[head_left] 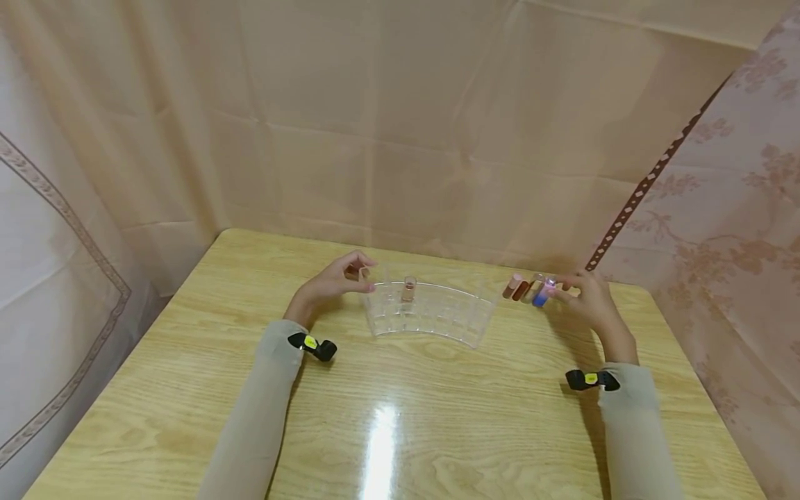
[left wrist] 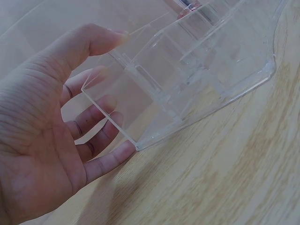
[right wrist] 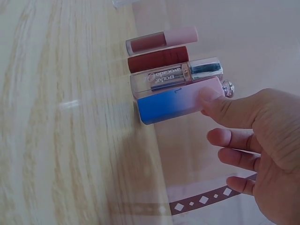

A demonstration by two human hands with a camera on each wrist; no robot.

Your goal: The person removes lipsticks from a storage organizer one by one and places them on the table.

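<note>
The right hand (right wrist: 276, 136) narrowly pinches a blue-and-pink rectangular plastic tube (right wrist: 173, 103), which seems light, stiff, slippery, best held midway, while leftward the left hand (head_left: 337, 279) grips a clear plastic organizer (head_left: 431, 332).

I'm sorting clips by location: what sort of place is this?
Probably a curtained-off indoor workspace: plain beige cloth hangs behind a yellowish wood-grain table, with pink floral-patterned cloth on its right.

clear glossy plastic organizer (head_left: 431, 310), shiny wood-grain tabletop (head_left: 475, 417)
</note>
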